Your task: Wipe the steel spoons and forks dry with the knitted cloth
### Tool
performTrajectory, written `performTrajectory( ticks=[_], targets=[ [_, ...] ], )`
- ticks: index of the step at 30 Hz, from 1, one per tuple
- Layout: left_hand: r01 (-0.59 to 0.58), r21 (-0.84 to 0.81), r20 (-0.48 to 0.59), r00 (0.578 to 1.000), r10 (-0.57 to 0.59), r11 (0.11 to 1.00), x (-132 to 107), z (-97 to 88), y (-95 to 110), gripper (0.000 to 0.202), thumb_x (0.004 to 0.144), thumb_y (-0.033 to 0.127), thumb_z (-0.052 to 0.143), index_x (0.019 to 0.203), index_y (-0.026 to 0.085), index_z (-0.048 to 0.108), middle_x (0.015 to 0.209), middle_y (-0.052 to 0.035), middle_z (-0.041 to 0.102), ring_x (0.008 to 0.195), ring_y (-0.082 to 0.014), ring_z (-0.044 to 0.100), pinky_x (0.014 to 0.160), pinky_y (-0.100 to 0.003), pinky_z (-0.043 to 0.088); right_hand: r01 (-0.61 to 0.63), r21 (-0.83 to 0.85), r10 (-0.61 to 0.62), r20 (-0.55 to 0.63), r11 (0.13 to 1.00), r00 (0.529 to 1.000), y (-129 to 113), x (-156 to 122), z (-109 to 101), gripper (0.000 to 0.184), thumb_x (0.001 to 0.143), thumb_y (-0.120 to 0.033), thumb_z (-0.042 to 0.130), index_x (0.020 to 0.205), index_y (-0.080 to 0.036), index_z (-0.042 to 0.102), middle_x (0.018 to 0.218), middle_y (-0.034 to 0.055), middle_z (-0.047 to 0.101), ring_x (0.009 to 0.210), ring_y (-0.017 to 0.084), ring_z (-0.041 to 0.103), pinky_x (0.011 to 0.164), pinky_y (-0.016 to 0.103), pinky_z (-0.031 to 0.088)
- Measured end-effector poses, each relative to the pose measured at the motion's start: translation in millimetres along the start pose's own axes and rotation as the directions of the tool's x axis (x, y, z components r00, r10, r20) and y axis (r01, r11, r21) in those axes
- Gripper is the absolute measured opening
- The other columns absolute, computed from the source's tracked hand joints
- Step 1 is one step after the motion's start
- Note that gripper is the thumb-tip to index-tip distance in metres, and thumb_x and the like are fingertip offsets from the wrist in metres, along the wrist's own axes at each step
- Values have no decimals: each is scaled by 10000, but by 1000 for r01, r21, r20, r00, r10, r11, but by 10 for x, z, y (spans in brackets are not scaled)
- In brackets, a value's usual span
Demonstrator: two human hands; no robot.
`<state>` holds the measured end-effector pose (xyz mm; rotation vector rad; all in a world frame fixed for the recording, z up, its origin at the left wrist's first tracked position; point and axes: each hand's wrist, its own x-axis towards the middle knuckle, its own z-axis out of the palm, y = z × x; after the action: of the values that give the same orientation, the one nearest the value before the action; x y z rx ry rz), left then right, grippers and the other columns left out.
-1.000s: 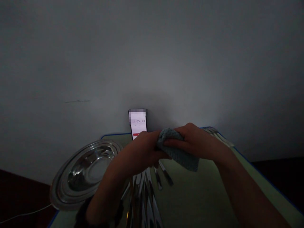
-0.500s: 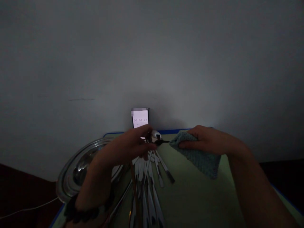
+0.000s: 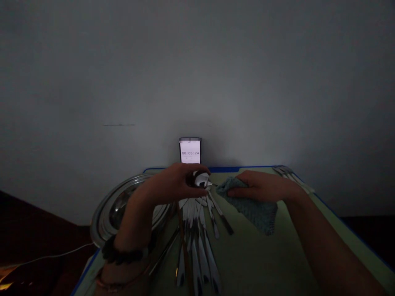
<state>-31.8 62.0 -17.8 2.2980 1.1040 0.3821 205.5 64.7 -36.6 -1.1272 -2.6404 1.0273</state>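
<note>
My left hand (image 3: pixel 182 183) is curled, thumb and fingers closed around the bowl of a metal spoon (image 3: pixel 202 180). The spoon's handle points right, into a grey-green knitted cloth (image 3: pixel 254 209). That cloth is pinched in my right hand (image 3: pixel 261 185), and its lower part hangs loose over the table. Below my hands lies a pile of metal cutlery (image 3: pixel 197 242), handles toward me. Left of it, partly behind my left forearm, stands a round shiny metal bowl (image 3: pixel 105 213).
A phone (image 3: pixel 190 151) showing a running timer leans upright against the grey wall (image 3: pixel 247 82). More cutlery (image 3: pixel 293 176) lies at the far right corner of the green, blue-edged table (image 3: pixel 262 263). A white cable (image 3: pixel 55 256) runs off at left.
The view has shifted slightly left and down toward the right side, bringing the far-right cutlery into sight. The spoon's bowl now shows between my left fingers; the cloth stays in my right hand.
</note>
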Motion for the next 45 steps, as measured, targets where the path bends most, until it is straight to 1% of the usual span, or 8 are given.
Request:
performTrajectory(
  ticks=[10,16,24,29,33,38,40,45],
  targets=[
    [-53,113,-127,990,67,992,-31,-52,11,385,749,366,619,1094,197,600,598,59,520,522,-81,465,526,-185,362,-56,217,62,-24,975,998,218,-35,-31,392,833,-516,460,805,-146,585,688,-13,547,602,103,491,563,232,412],
    [-114,240,-168,973,157,964,-6,104,235,159,752,266,549,823,163,647,689,7,599,601,-103,501,575,-213,356,-15,295,28,-38,955,999,245,-7,-2,375,817,-506,492,754,-144,564,627,-37,489,554,81,449,533,213,392],
    [46,225,72,995,-63,973,47,98,96,229,719,282,527,858,149,651,685,-15,621,561,-119,529,539,-228,350,-28,405,73,-95,914,993,551,208,275,379,770,-544,533,734,-168,565,606,-39,509,523,80,457,507,209,396],
    [169,165,104,977,-188,972,-66,12,124,236,738,281,486,848,138,638,681,-27,642,571,-135,596,526,-216,392,-146,338,226,-213,930,951,795,138,538,524,856,-582,310,838,-136,585,668,22,582,566,138,538,526,271,440],
    [129,139,14,991,-132,982,-233,-139,201,227,764,283,482,868,164,646,614,25,608,518,-100,556,507,-191,388,-140,232,193,-222,963,956,760,-217,611,481,785,-532,509,1042,-133,590,964,88,646,891,234,593,785,373,463],
    [-20,215,10,1000,18,976,-179,-42,302,178,745,278,545,844,192,665,660,38,615,571,-96,543,534,-190,369,-55,28,61,-299,998,952,474,-659,553,889,738,-418,628,1424,-173,119,1470,164,226,1324,257,266,1054,446,253],
    [-74,208,57,996,63,975,-77,78,336,168,737,239,546,844,186,664,679,33,619,594,-98,550,554,-194,374,3,-4,-4,-422,1000,907,350,-714,566,825,780,-378,595,1422,-214,104,1433,140,314,1275,215,355,1022,400,319],
    [-159,167,65,987,150,973,209,402,274,179,733,213,540,873,157,638,839,-19,643,745,-135,585,662,-226,427,-44,-195,-54,-467,980,882,285,-594,764,240,898,-332,418,1024,-180,555,846,41,652,725,135,592,673,253,451]
  ],
)
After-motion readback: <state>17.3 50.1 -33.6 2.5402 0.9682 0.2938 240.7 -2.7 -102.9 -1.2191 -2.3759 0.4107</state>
